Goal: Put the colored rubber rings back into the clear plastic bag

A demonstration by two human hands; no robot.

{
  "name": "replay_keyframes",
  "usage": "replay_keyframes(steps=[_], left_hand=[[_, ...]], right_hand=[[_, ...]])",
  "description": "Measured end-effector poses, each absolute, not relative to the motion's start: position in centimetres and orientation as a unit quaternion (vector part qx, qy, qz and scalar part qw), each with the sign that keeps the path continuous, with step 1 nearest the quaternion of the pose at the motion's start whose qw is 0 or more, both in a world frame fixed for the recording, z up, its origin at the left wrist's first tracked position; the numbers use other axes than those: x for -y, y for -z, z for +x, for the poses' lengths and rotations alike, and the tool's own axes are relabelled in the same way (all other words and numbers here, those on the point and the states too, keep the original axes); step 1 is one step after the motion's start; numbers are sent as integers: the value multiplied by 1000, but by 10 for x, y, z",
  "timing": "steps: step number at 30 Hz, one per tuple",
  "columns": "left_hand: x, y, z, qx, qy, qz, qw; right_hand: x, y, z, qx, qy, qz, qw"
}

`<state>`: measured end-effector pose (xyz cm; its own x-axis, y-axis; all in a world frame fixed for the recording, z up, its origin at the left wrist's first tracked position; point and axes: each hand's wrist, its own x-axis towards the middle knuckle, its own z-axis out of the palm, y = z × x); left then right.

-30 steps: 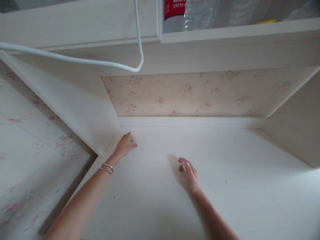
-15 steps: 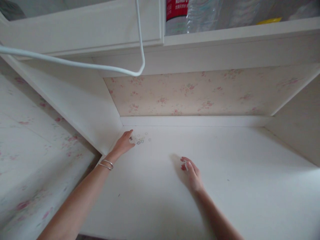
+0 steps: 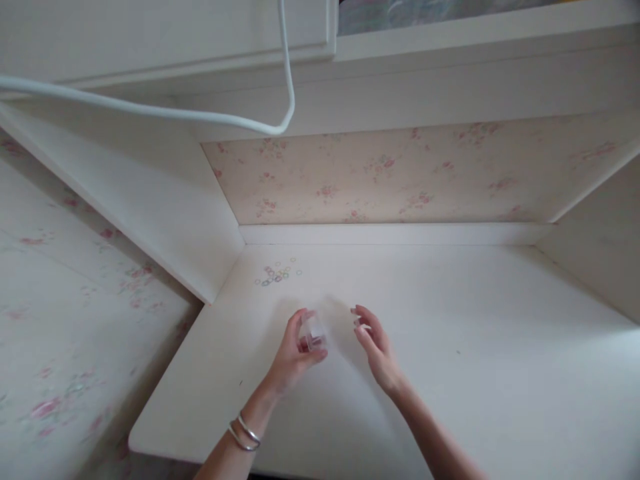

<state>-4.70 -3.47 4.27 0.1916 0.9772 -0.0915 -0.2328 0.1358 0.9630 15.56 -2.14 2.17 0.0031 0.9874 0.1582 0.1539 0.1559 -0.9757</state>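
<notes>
Left hand (image 3: 295, 353) has pulled back from the scattered small rings (image 3: 277, 274), now gripping a clear little container (image 3: 313, 335); right hand (image 3: 375, 343) beside it, fingers loosely apart

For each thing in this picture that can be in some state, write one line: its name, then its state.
left hand: closed around a small clear container
small clear container: held above the desk
right hand: fingers spread, pinching a tiny white piece
small rings: scattered loose on the desk
white cable: hanging in a loop
</notes>
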Motion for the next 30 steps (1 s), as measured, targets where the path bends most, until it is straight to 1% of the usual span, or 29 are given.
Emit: replay_keyframes(steps=[5,8,11,22,30], left_hand=[[47,-33,-21,-350,-461,434,691],[52,-27,-12,-330,-453,431,707],[56,-20,-8,-320,-436,423,727],[52,-11,-19,-300,-370,374,795],[51,-16,-13,-261,-415,285,824]], right_hand=[[32,-61,154,767,-279,-430,385],[34,-71,158,828,-244,-392,319],[36,-69,161,845,-233,-389,283],[43,-58,162,835,-255,-402,277],[46,-52,158,825,-242,-405,312]])
